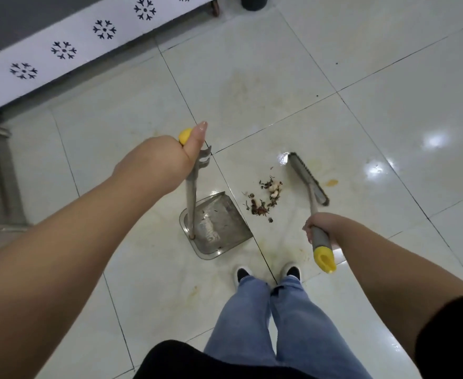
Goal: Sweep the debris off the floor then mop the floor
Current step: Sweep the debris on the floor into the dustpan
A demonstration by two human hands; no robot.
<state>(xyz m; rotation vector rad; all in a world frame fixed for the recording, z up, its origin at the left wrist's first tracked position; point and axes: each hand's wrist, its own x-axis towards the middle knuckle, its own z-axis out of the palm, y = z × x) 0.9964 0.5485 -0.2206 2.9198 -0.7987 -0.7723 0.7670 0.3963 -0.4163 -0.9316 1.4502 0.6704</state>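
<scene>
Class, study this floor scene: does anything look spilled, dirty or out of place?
Yes. A debris pile lies loose on the floor tiles, between the dustpan and the broom head. Yellowish stains smear the tiles around it.

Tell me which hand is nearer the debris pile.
Right. The right hand, gripping the broom handle, sits just right of the debris pile. The left hand, holding the dustpan handle, is farther off, up and left.

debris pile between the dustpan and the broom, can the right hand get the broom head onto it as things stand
Probably yes. The right hand grips the broom, whose head sits on the floor just right of the debris pile. Bare tile lies between them, and the dustpan, held by the left hand, waits on the pile's far side.
</scene>
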